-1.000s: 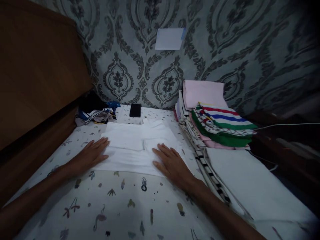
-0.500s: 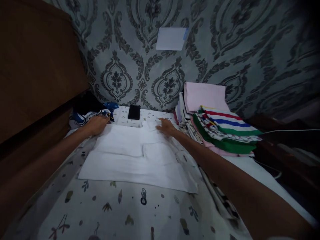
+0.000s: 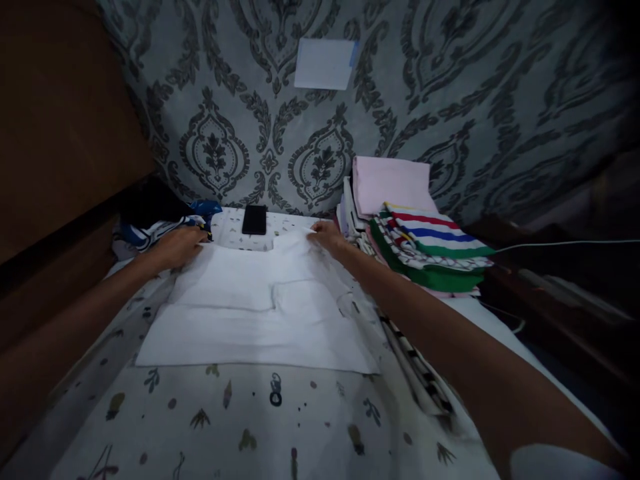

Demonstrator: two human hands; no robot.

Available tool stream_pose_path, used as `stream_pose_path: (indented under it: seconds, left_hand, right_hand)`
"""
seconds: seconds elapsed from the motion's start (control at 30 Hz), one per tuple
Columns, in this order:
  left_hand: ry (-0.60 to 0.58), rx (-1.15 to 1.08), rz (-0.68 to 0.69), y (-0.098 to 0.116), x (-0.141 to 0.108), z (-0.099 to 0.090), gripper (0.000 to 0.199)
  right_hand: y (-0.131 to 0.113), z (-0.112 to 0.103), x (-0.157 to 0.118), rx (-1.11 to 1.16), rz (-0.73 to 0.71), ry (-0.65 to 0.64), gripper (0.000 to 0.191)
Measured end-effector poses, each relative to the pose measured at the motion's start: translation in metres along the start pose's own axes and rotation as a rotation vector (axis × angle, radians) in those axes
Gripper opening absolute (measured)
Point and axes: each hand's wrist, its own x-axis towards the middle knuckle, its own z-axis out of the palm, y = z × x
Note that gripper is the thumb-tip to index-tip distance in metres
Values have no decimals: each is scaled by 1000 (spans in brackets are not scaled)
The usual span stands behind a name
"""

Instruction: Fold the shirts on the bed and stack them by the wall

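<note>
Left hand [image 3: 183, 245], fingers curled shut on the far left corner of the white cloth [image 3: 245, 327], has the brown wooden panel [image 3: 65, 120] to its left and the rumpled dark and blue clothes [image 3: 160, 207] just beyond it, so room on that side is tight. From there the white cloth spreads flat across to the right hand [image 3: 327, 235] and towards the wearer, its near edge well this side of both hands. In front of that edge the printed sheet [image 3: 270, 433] lies open and wide. Past the far edge, between the hands, only a short strip of sheet reaches the patterned wall [image 3: 215, 153], with a flat black object [image 3: 255, 220] on it. The right hand pinches the cloth's far right corner; just to its right stands the folded stack [image 3: 420, 260], pink and striped fabric on top, leaving little sideways clearance.
</note>
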Motion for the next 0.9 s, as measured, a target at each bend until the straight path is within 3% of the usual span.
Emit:
stream_pose_path:
  seconds: [0.13,0.23,0.3,0.43,0.53,0.67,0.9]
  left_hand:
    - [67,69,-19,7,-28,-19,22]
    - [150,16,8,11,-59,-15,19]
    - [155,-53,24,13,-79,-6,16]
    - [74,-133,58,20,-102,8,18]
    - [88,-137,52,22,-106,7,21]
    - [140,-113,61,18,-108,2,21]
    - [70,-153,54,14,-117,3,29]
  right_hand:
    - [-12,-31,-42,129,-107,41,15]
    - [-3,-51,-99,130,-369,36,14]
    - [12,-53,-141,40,-522,-3,19]
    - [42,-40,-199,-176,-596,-118,28]
    - [49,-33,-211,-286,-618,-94,29]
    - [41,-39,-211,-244,-592,-40,28]
    - [35,-51,-216,-28,-263,-95,16]
